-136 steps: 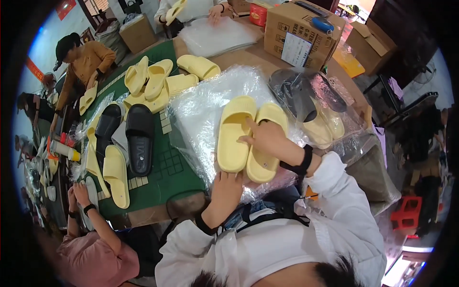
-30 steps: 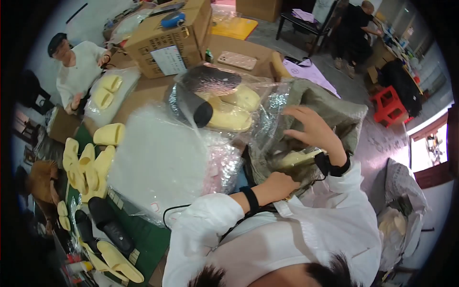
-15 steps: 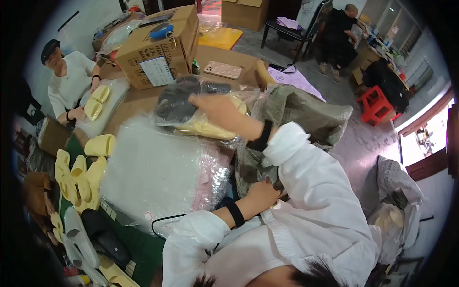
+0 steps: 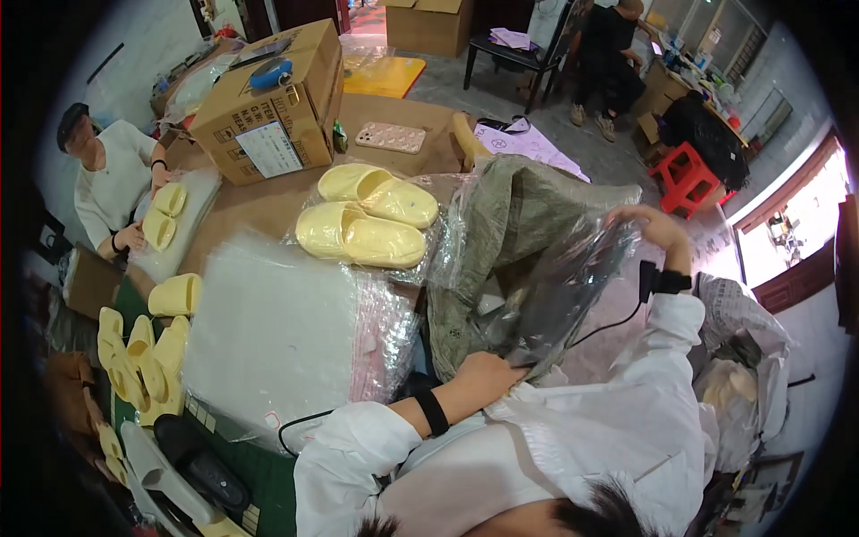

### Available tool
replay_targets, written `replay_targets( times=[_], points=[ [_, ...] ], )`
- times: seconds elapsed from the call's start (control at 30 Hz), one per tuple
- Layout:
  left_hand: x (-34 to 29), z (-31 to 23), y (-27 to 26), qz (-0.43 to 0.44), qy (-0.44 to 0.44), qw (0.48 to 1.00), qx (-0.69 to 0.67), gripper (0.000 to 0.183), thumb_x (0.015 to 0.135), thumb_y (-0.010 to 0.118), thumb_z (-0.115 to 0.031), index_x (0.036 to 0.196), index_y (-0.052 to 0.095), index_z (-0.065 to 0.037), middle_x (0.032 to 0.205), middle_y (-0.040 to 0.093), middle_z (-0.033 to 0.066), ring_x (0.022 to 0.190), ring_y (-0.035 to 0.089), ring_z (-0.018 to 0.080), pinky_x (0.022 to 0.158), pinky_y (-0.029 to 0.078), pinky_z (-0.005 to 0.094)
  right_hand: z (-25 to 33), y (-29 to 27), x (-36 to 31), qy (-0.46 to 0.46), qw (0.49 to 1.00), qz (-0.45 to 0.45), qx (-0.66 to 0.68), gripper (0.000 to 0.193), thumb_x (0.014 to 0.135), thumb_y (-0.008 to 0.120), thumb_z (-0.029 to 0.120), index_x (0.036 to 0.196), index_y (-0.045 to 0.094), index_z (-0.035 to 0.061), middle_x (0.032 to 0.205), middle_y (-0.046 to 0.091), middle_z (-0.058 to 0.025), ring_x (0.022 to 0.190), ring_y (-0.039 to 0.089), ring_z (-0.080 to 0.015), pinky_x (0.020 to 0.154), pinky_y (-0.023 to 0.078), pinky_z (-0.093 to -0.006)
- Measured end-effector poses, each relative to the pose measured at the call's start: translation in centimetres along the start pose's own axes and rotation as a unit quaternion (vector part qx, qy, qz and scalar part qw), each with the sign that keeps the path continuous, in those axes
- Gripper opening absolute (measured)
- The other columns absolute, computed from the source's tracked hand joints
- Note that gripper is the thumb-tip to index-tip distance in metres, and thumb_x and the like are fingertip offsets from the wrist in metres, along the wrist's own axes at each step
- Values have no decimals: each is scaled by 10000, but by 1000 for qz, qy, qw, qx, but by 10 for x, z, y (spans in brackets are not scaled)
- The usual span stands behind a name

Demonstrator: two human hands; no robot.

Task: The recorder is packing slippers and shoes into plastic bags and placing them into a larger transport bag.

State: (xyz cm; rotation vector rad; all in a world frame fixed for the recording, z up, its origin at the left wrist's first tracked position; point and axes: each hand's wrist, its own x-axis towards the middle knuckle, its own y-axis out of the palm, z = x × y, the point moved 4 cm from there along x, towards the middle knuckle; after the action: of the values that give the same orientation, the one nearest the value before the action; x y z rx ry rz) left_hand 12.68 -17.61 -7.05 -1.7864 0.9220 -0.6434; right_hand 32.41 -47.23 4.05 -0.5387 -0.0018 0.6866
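My right hand (image 4: 658,228) grips the top edge of a clear plastic bag (image 4: 559,295) with dark slippers inside, holding it up over an olive-green sack (image 4: 506,215) to my right. The bag's lower end, close to my body, is gripped by my left hand (image 4: 488,376). A pair of pale yellow slippers (image 4: 367,219) lies in clear plastic on the brown table, left of the sack.
A thick stack of clear plastic bags (image 4: 286,331) lies in front of me. A cardboard box (image 4: 268,107) stands at the back. A person in white (image 4: 112,183) handles yellow slippers at the left. More yellow slippers (image 4: 143,349) and black slippers (image 4: 201,465) lie on a green mat. A red stool (image 4: 684,174) stands at the right.
My right hand has taken the bagged dark slippers off the yellow pair on the table and carried them right, over the green sack. My left hand has come up to the bag.
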Motion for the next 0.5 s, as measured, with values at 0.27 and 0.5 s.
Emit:
replay_targets(
  times=[0.27,0.5],
  points=[
    [-5,5,-2,22,21,999,-11,377,828,486,-184,1198,552,-220,634,606,81,594,637,250,503,499,389,-19,130,119,68,907,125,-396,456,722,623,97,1176,577,87,1050,646,-130,938,614,-325,790,491,-398],
    [-3,0,21,47,-77,995,42,395,829,485,-191,1223,498,-213,894,593,364,543,637,302,396,466,381,31,104,240,-65,855,-118,-502,506,759,585,68,1252,499,137,1025,618,-213,903,605,-390,716,490,-455]
  ],
)
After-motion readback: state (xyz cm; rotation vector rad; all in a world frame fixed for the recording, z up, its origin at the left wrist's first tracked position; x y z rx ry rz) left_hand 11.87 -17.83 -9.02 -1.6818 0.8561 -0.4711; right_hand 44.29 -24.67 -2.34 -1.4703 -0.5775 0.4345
